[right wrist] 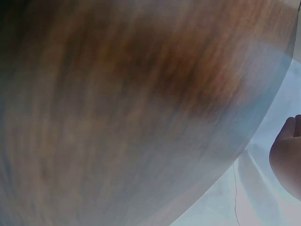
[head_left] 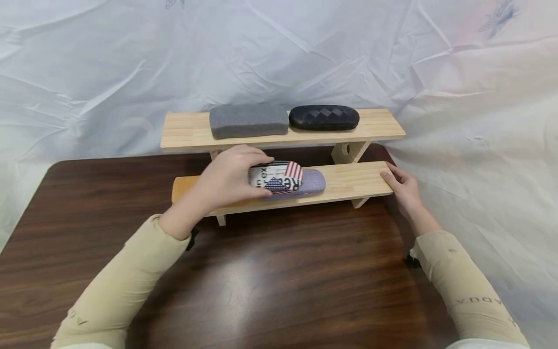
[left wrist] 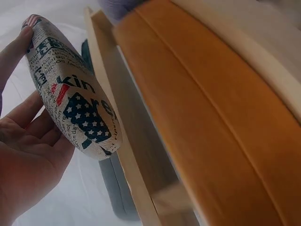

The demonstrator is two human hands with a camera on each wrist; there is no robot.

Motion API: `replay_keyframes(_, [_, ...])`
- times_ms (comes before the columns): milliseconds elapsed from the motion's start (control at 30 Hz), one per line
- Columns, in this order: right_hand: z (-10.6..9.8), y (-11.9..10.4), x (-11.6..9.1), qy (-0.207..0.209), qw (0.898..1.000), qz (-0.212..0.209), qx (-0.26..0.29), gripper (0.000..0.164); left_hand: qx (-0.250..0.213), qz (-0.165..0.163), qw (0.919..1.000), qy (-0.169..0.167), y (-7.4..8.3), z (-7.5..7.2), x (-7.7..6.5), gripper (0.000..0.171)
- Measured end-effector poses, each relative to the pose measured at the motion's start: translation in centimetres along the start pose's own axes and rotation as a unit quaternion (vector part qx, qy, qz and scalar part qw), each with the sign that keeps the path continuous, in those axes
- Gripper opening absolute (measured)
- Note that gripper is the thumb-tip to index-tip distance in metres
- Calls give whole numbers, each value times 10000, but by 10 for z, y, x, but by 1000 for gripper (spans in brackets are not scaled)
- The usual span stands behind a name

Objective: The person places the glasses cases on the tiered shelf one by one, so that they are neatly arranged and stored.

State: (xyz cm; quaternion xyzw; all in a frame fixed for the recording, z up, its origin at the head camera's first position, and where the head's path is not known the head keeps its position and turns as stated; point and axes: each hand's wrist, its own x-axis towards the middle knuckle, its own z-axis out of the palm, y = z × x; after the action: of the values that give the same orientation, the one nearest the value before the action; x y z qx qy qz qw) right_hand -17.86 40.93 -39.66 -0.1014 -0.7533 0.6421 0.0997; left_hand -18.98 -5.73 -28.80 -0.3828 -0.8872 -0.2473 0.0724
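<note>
My left hand [head_left: 237, 178] grips a glasses case printed with newsprint and a flag [head_left: 281, 178], holding it just over the lower wooden shelf [head_left: 348, 180]. In the left wrist view the printed case [left wrist: 70, 94] lies between my thumb and fingers [left wrist: 28, 150], beside the shelf's plank [left wrist: 202, 117]. A lilac case [head_left: 315, 182] lies on the lower shelf, partly hidden behind the printed one. My right hand [head_left: 397, 183] rests with flat fingers on the right end of that shelf. In the right wrist view only the edge of the right hand [right wrist: 286, 162] shows.
The upper shelf [head_left: 183, 130] carries a grey case [head_left: 248, 120] and a black quilted case [head_left: 324, 118]. The rack stands at the back of a dark wooden table [head_left: 279, 276]. Crumpled white sheeting [head_left: 279, 53] hangs behind and to the right.
</note>
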Motion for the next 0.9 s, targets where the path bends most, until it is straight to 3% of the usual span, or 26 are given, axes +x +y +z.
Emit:
replay_keyframes(233, [4,-6,-3,-15,10000,-35,80,68,-100,126,9994,-292,23,14,38,69])
replay_keyframes(467, [4,-7,-3,-66,9999,-60,60,68,250,207,9983,-483,42,36,77,70])
replay_keyframes(900, [0,-3,3,-20,9999,-2,144,67,178,219,9965,-783,80,81,131,72])
